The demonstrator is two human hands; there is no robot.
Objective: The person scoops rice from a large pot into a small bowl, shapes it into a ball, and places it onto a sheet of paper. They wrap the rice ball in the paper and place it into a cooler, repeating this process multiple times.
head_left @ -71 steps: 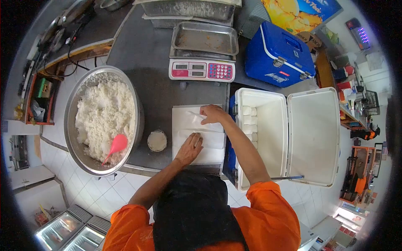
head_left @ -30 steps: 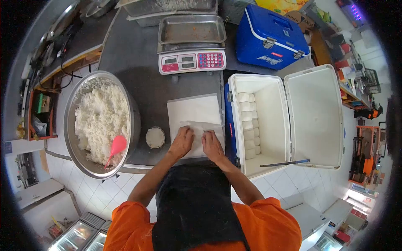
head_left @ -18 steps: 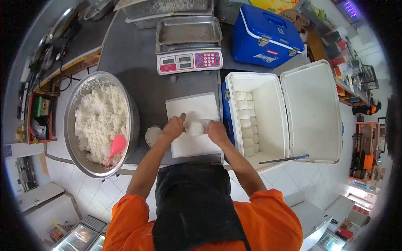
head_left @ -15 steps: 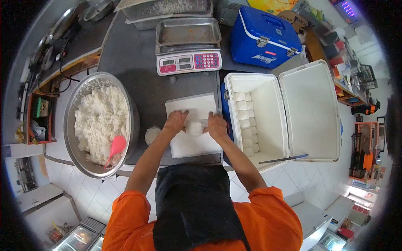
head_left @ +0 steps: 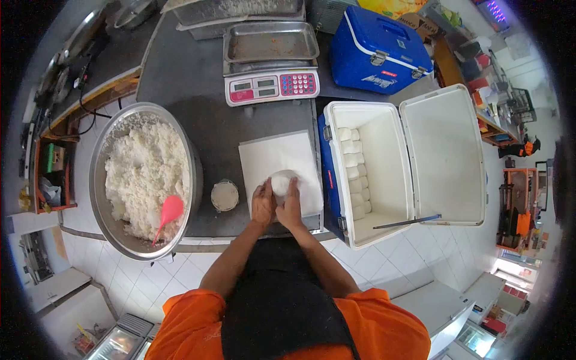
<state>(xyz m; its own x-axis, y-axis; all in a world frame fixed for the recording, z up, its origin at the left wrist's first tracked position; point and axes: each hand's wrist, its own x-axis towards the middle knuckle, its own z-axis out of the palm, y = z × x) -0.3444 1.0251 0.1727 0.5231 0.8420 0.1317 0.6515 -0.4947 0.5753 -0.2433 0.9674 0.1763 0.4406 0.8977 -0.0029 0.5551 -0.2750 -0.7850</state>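
A round white paper-wrapped bundle rests on the stack of white paper sheets. Its left side is pressed by my left hand, and my right hand holds it from the right, so it sits between both sets of fingers. Left of the paper stands a small round container of white rice. Further left, a large metal pot holds loose rice with a pink paddle in it. White wrapped bundles line the left side of the open cooler.
Behind the paper stands a digital scale bearing a metal tray. A closed blue cooler is at the back right. The open cooler's lid leans out to the right. Metal bins stand at the far back.
The paper was folded and gathered into a round bundle. Both hands have moved closer together and nearer my body, closing around the bundle's sides. The view has shifted slightly.
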